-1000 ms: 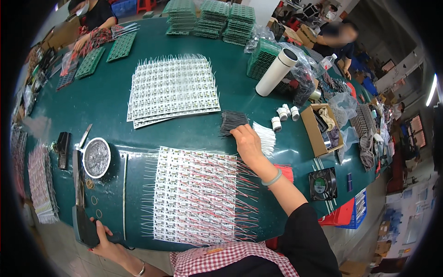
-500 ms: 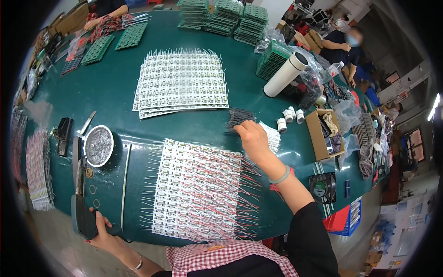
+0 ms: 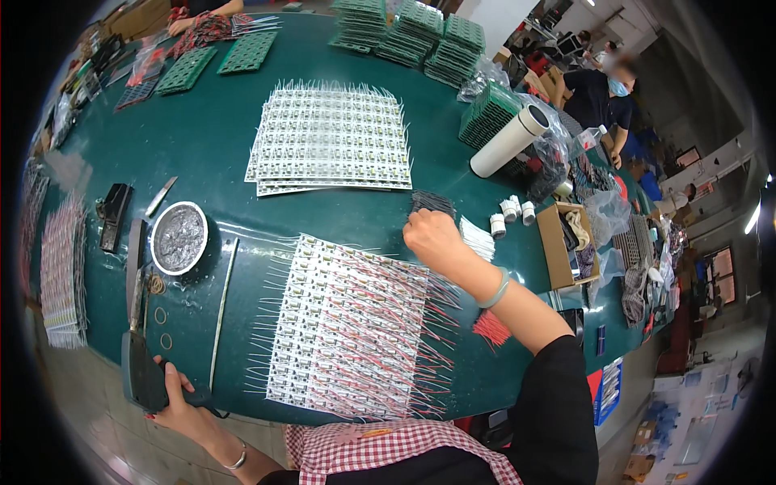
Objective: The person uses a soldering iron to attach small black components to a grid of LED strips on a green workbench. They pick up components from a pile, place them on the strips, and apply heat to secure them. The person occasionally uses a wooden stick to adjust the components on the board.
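Note:
My left hand [image 3: 184, 412] is wrapped round the handle of a dark green soldering gun [image 3: 144, 378] at the table's lower left edge. Its long dark barrel points away past a white bowl [image 3: 179, 238] of shiny grey material. My right hand [image 3: 436, 241] is at the near side of a pile of short black wires [image 3: 432, 201], its fingers curled together. Anything between those fingertips is hidden. In front of me lies a white panel of small circuit boards [image 3: 343, 331]. Red, black and pale wires cross it and stick out at its sides.
White wires [image 3: 477, 238] and red wires [image 3: 491, 327] lie right of the panel. Beyond it are stacked white panels [image 3: 330, 137], a flask [image 3: 511, 141] and a cardboard box [image 3: 558, 246]. Rubber bands [image 3: 160, 315] and a thin rod [image 3: 224, 315] lie left. A masked person [image 3: 598, 97] sits far right.
My right hand has drawn slightly nearer from the black wires, its fingers more curled. The left hand keeps hold of the soldering gun. The whole view has shifted a little.

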